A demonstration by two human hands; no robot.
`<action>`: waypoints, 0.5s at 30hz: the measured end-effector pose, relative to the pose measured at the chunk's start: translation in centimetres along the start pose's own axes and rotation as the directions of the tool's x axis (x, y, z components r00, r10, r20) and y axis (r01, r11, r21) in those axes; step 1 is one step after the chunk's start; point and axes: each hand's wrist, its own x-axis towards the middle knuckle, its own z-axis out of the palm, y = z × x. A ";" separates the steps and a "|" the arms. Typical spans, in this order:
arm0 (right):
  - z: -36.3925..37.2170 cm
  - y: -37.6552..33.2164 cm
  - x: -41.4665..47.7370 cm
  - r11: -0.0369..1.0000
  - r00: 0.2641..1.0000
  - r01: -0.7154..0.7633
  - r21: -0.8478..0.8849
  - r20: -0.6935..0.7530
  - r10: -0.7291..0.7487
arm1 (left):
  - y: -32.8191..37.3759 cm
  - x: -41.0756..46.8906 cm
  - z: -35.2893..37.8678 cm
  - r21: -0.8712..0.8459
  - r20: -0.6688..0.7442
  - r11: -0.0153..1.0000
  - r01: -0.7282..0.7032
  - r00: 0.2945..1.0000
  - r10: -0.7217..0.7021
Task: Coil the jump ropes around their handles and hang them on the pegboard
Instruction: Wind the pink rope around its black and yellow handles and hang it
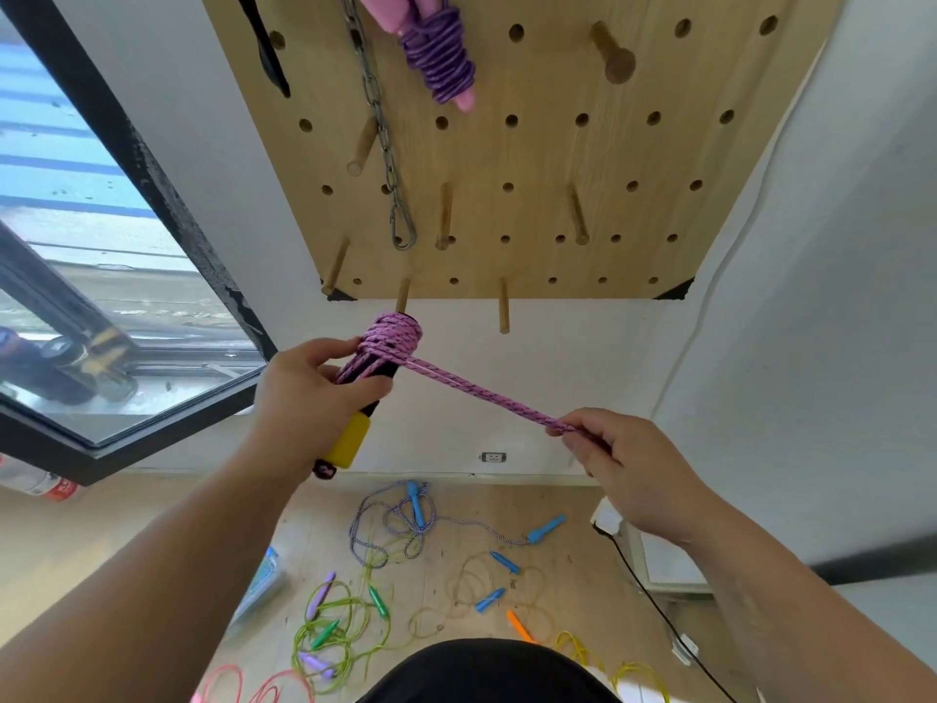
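Pink jump rope (393,339) part-coiled, left grip (309,393) clasping handles (352,438), right grip (623,464) pinching strand (481,393).

left forearm (177,550): bare, reaching up from lower left | left hand (314,398): fingers and thumb curled round jump-rope handles (350,438) | right forearm (786,575): bare, raised from lower right | right hand (628,469): fingertips pinch taut pink rope (481,392), well apart from left hand
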 end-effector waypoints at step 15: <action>2.5 1.4 3.0 0.990 0.958 -0.034 -0.140 0.277 0.072 | 0.6 -4.4 1.9 -0.339 0.788 0.938 0.069 0.566 0.243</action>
